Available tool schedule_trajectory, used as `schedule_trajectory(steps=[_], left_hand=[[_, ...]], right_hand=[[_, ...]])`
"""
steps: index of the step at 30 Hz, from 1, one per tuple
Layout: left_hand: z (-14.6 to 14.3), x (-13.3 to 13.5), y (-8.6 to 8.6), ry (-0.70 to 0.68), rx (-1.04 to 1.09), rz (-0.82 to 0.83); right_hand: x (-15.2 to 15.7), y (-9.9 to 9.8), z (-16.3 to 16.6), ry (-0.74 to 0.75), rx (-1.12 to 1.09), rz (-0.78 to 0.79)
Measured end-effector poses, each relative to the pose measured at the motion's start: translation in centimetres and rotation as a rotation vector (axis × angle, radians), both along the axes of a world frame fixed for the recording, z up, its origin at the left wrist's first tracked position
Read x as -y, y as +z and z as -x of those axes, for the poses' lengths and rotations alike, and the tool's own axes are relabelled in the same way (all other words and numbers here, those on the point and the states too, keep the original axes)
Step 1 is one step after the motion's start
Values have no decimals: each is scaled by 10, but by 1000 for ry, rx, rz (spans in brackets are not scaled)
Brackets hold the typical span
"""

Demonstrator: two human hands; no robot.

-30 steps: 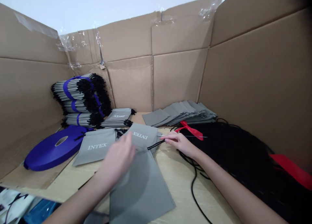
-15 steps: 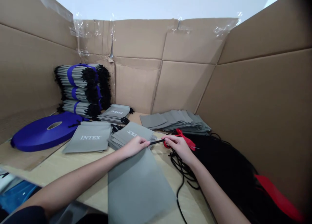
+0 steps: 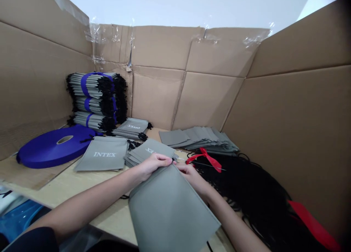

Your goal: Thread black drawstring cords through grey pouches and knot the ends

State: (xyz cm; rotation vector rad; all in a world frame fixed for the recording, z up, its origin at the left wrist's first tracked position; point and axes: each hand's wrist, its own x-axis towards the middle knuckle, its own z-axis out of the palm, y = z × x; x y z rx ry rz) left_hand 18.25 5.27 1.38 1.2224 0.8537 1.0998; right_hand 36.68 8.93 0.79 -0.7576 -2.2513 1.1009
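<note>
A plain grey fabric pouch hangs tilted from its top corner between my hands. My left hand is closed on its top edge, thumb and fingers pinching. A short bit of black cord shows at those fingertips. My right hand is closed at the same corner, its fingers partly behind the fabric. Right of it lies a red ribbon with a thin metal rod. A large heap of black cords spreads beyond my right forearm.
Grey pouches printed INTEX lie left of my hands, beside a purple ribbon roll. Strapped pouch bundles stand at the back left. Plain grey pouches are fanned at the back. Cardboard walls enclose the table.
My right hand has moved left to meet my left hand at the pouch corner. The black cord stretched between them now shows only as a short bit. The pouch has swung right.
</note>
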Motion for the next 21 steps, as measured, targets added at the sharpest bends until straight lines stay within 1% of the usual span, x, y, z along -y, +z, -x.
schedule_trajectory(steps=[3,5,7,9,11,13,16,18,21], left_hand=[[0,1,2,51,-59,-73],[2,1,4,100,-168,-175],[3,2,6,145,-345,-330],[3,3,5,176,-562,-503],[1,5,2,199,-765,-638],[-2,8,-2,235,-946,-721],[-7,11,-7,271,-1165,-797],[-8,13,-9,265,-1218,-842],[-6,11,-11,238,-1136,-858]], right_hand=[[11,2,9,77,3,43],[12,6,9,98,11,49],[8,11,3,139,21,84],[1,14,-5,179,14,166],[-6,12,-12,174,-28,247],[-11,7,-17,144,-75,288],[-13,-1,-19,126,-94,298],[-13,-3,-18,128,-87,286],[-14,-3,-17,111,-73,244]])
